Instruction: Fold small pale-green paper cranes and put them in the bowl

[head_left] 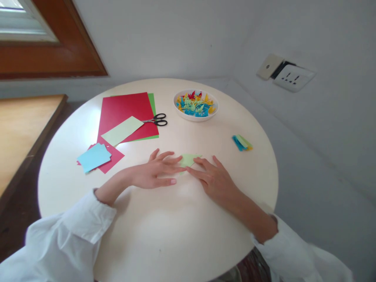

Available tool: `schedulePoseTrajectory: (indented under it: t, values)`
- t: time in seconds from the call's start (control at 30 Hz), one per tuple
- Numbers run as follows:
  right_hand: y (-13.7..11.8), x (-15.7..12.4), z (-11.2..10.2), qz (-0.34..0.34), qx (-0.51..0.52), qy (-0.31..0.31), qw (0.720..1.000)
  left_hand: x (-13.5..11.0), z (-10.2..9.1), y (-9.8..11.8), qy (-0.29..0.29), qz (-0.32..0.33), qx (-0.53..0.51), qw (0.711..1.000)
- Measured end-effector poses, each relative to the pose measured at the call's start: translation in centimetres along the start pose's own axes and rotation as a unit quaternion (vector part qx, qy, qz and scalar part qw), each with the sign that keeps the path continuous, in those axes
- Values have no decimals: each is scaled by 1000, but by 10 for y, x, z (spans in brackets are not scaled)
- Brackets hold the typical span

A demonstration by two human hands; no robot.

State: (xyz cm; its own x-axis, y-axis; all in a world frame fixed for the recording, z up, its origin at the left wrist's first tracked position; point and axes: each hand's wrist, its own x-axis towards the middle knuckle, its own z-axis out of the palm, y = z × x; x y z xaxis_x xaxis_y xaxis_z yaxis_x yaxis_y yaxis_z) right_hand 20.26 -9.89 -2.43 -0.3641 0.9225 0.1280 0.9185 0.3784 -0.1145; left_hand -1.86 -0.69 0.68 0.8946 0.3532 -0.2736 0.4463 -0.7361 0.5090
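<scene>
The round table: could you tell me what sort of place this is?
Probably a home craft corner: coloured paper sheets, scissors and a bowl of folded paper figures on the table.

Both bare hands, left hand (152, 174) and right hand (216, 182), emerge from white sleeves (85, 219) with turned-back cuffs.

The left hand (152, 172) lies flat, palm down, with its fingers spread and pointing to the right. The right hand (216, 181) is flat too, with its fingers pointing left. Their fingertips almost meet. The left arm (113, 190) and right arm (252, 215) come in from the sides, wrists bare.
</scene>
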Motion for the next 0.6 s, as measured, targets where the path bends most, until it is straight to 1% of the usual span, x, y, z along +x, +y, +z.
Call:
schedulePoseTrajectory:
  t: [0.13, 0.27, 0.37, 0.47, 0.6]
  values:
    - [0, 2, 1, 1, 6, 15, 1000, 1, 3, 1, 9, -1, 18, 1000]
    - [0, 3, 4, 4, 26, 52, 998, 0, 6, 2, 33, 12, 30, 999]
    - [2, 5, 6, 10, 39, 80, 996, -1, 6, 3, 35, 6, 39, 999]
    - [5, 7, 5, 36, 25, 104, 994, 0, 4, 5, 27, -5, 46, 999]
    - [7, 8, 3, 76, -8, 110, 991, 1, 2, 7, 24, -10, 52, 998]
